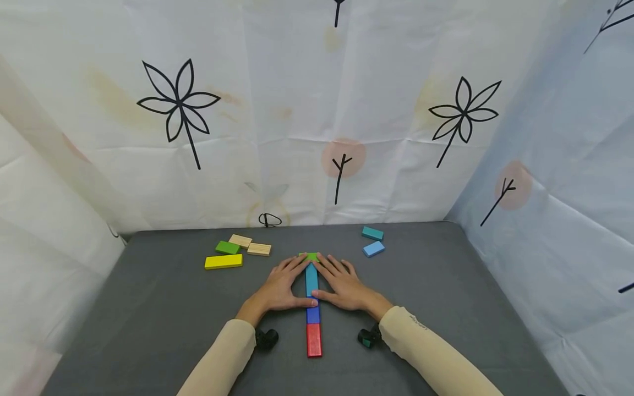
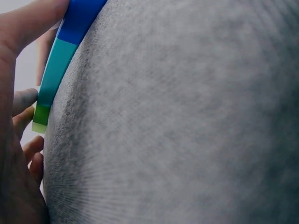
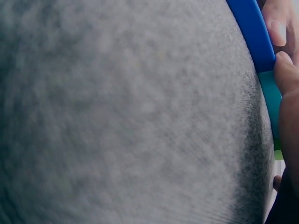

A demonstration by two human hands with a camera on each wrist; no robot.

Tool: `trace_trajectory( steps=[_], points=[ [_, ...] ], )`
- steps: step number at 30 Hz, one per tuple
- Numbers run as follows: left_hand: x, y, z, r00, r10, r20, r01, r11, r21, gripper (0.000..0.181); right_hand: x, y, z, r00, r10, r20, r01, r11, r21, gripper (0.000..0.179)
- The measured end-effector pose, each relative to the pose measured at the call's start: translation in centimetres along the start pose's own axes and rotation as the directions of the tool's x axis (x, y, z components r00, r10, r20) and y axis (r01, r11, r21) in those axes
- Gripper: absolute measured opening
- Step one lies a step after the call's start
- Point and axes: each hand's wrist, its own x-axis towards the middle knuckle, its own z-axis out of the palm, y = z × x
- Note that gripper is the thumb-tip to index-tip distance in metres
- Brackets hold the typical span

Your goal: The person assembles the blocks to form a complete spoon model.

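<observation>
A straight row of wooden blocks runs away from me down the middle of the table. Nearest is a red block point(image 1: 314, 340), then a dark blue block point(image 1: 313, 315), a light blue block point(image 1: 311, 280) and a green block point(image 1: 311, 256) at the far end. My left hand point(image 1: 282, 287) lies along the row's left side, thumb at the dark blue block and fingertips by the green one. Mirroring it on the right, my right hand point(image 1: 348, 287) has its thumb near the joint of the two blue blocks. Fingers on both hands are extended, partly covering the green block.
Back left on the grey table point(image 1: 163, 308) lie a yellow block point(image 1: 224, 262), another green block point(image 1: 228, 247) and two plain wood blocks point(image 1: 259, 249). Back right are a teal block point(image 1: 372, 233) and a pale blue block point(image 1: 373, 249). White cloth walls point(image 1: 277, 110) stand behind and beside the table.
</observation>
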Motion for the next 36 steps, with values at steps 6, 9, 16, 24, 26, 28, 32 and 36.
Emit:
trace_trajectory(
  steps=[6, 9, 16, 24, 26, 28, 32, 36],
  points=[
    [-0.4, 0.0, -0.2, 0.999, 0.011, -0.03, -0.012, 0.999, -0.04, 0.11, 0.1, 0.0, 0.1, 1.0, 0.01, 0.001, -0.01, 1.0, -0.008, 0.077],
    [-1.1, -0.2, -0.5, 0.996, 0.009, -0.09, -0.016, 0.997, -0.076, 0.108, 0.1, -0.1, 0.1, 1.0, 0.013, 0.007, -0.013, 1.0, -0.006, 0.077],
    [-3.4, -2.3, -2.6, 0.95, -0.095, -0.296, 0.059, 0.99, -0.13, 0.103, 0.1, 0.0, 0.2, 0.998, 0.043, 0.039, -0.043, 0.999, 0.003, 0.08],
    [-6.8, -8.0, -6.1, 0.867, -0.283, -0.41, 0.25, 0.959, -0.132, 0.1, 0.0, 0.0, -0.1, 0.999, 0.013, 0.032, -0.014, 1.0, 0.023, 0.078],
    [-7.7, -9.3, -6.7, 0.85, -0.333, -0.408, 0.304, 0.943, -0.137, 0.099, 0.0, -0.1, -0.2, 0.999, 0.011, 0.034, -0.012, 1.0, 0.023, 0.078],
    [-8.5, -10.3, -7.2, 0.838, -0.366, -0.404, 0.338, 0.93, -0.143, 0.095, 0.0, -0.1, -0.3, 0.999, 0.014, 0.039, -0.015, 1.0, 0.02, 0.078],
    [-9.6, -11.7, -7.6, 0.835, -0.402, -0.376, 0.375, 0.916, -0.145, 0.085, 0.0, 0.0, -0.2, 0.999, 0.021, 0.041, -0.022, 1.0, 0.013, 0.078],
    [-10.0, -12.3, -7.6, 0.835, -0.409, -0.369, 0.379, 0.913, -0.152, 0.072, 0.2, 0.1, 0.0, 0.998, 0.033, 0.05, -0.034, 0.999, 0.009, 0.08]
  ],
)
